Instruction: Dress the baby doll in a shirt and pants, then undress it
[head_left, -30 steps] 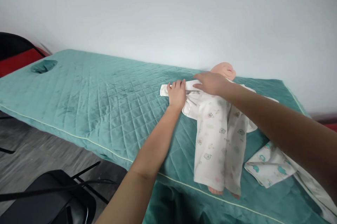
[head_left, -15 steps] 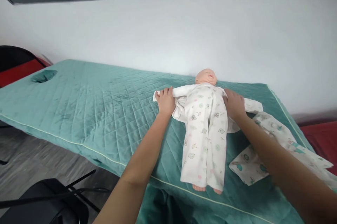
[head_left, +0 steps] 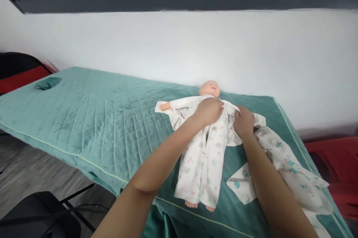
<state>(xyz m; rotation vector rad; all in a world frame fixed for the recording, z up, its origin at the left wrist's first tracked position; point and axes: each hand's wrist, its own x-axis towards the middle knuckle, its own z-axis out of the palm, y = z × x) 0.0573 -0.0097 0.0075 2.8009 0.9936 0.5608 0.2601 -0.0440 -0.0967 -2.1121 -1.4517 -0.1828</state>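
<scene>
A baby doll [head_left: 209, 88] lies on its back on a teal quilted massage table [head_left: 106, 118], dressed in a white printed romper [head_left: 201, 163]. Its feet stick out near the table's front edge. My left hand [head_left: 208, 111] rests on the doll's chest with fingers curled over the romper's front. My right hand [head_left: 244, 121] lies on the doll's far side, its fingers closed on the romper's edge by the shoulder. The doll's arm [head_left: 165, 106] stretches out to the left in its sleeve.
A second printed cloth [head_left: 282, 163] lies on the table to the right of the doll. A white wall runs behind the table, with a dark window frame above. A black chair [head_left: 41, 215] stands at the lower left, and red seats show at both sides.
My left hand left the doll's outstretched sleeve and moved right onto its chest. My right hand shifted slightly inward along the romper's side. The view tilted up and drifted right.
</scene>
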